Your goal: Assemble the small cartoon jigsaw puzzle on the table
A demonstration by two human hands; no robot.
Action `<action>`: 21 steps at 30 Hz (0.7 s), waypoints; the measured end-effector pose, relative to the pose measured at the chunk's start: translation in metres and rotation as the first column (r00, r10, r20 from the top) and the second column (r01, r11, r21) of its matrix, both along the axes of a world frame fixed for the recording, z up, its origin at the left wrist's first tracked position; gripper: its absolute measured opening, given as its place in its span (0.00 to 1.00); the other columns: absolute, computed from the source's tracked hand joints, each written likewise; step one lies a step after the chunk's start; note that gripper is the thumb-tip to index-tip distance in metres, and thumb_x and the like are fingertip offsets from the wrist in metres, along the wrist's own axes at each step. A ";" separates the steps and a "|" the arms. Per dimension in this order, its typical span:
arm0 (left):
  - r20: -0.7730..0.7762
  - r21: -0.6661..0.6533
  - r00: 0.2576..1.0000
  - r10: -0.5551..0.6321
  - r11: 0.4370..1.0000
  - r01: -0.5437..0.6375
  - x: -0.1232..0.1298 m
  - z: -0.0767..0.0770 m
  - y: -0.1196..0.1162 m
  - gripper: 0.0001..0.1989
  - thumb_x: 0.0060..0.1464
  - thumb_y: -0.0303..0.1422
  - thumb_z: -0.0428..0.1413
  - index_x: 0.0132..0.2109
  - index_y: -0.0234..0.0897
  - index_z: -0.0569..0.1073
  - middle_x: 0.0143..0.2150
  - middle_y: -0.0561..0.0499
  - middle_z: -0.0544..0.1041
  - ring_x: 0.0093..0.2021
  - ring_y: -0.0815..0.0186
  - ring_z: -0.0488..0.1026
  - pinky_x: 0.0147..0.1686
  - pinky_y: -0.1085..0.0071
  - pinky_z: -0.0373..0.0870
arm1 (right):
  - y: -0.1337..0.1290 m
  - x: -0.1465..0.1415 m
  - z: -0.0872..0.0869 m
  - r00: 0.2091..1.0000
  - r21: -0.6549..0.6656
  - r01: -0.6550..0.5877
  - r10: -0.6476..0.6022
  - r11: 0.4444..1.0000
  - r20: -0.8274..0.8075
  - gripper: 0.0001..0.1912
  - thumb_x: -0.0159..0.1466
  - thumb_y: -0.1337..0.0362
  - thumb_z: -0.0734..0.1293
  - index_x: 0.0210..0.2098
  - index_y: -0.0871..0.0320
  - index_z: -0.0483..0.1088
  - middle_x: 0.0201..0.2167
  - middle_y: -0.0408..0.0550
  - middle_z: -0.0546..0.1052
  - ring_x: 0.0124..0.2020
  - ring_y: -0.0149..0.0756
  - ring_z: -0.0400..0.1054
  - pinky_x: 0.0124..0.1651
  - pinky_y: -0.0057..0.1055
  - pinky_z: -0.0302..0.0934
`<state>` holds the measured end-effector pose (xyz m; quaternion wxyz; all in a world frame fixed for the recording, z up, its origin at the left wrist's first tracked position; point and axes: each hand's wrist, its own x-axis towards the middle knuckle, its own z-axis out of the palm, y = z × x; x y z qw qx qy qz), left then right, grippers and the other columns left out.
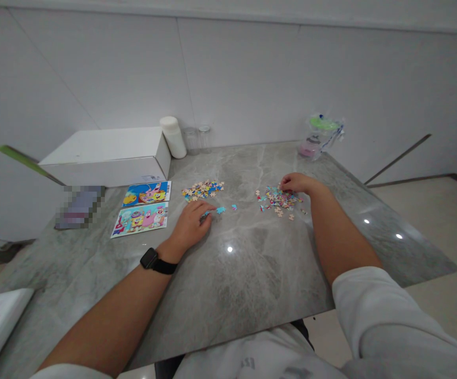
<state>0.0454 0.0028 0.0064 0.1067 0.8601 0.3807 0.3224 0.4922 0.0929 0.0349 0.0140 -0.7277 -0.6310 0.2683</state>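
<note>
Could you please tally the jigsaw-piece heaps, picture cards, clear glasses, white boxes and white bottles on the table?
Jigsaw-piece heaps: 2
Picture cards: 2
Clear glasses: 2
White box: 1
White bottle: 1
Total: 8

Dim, even grey light; small white glare spots gleam on the glossy worktop (244, 295), mid-surface and right. Wide-angle distortion stretches the edges; the jigsaw pieces (281, 197) look soft; a mosaic (80, 207) blurs one patch at left.
</note>
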 end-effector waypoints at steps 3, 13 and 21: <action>0.004 -0.005 1.000 -0.011 1.000 0.011 0.000 0.000 0.001 0.12 0.65 0.28 0.54 0.51 0.39 0.78 0.50 0.45 0.79 0.53 0.56 0.75 0.57 0.56 0.72 | 0.002 0.003 0.000 1.000 0.053 0.030 -0.031 0.998 0.008 0.06 0.60 0.63 0.75 0.36 0.59 0.81 0.34 0.48 0.84 0.32 0.34 0.75 0.36 0.25 0.64; 0.012 -0.002 1.000 -0.015 1.000 0.015 0.000 0.000 0.001 0.11 0.65 0.28 0.54 0.51 0.40 0.78 0.50 0.44 0.80 0.52 0.57 0.76 0.56 0.55 0.73 | 0.002 0.003 0.012 1.000 0.208 -0.007 0.010 0.978 -0.011 0.10 0.61 0.62 0.71 0.40 0.59 0.81 0.37 0.48 0.84 0.37 0.37 0.75 0.39 0.27 0.64; 0.014 0.017 1.000 -0.022 1.000 0.022 0.000 0.000 0.001 0.11 0.65 0.27 0.54 0.51 0.38 0.78 0.49 0.43 0.79 0.51 0.56 0.76 0.55 0.55 0.73 | -0.001 -0.008 0.012 0.969 0.219 -0.079 0.023 0.973 0.245 0.10 0.60 0.64 0.71 0.40 0.57 0.82 0.39 0.50 0.85 0.39 0.39 0.77 0.39 0.28 0.63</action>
